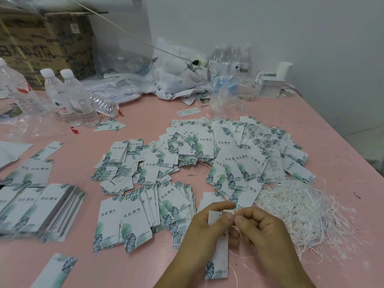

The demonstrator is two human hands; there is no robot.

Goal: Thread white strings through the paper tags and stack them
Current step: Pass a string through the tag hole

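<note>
crowding the pink table point(311, 129): loose tags point(187, 150), string heap point(301, 208), bottles point(70, 100).

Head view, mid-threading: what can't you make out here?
- Tag hole and string end: covered by the left hand and right hand fingers; threaded or not, unknown.
- Small print on the tags: too small.
- Left stacks: blurred, cut by the frame edge.
- Cardboard box lettering: blurred.

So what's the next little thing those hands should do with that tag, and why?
Probably pull the string through the hole: the left hand holds a paper tag upright, and the right hand pinches at its top edge, where a white string trails down.
</note>
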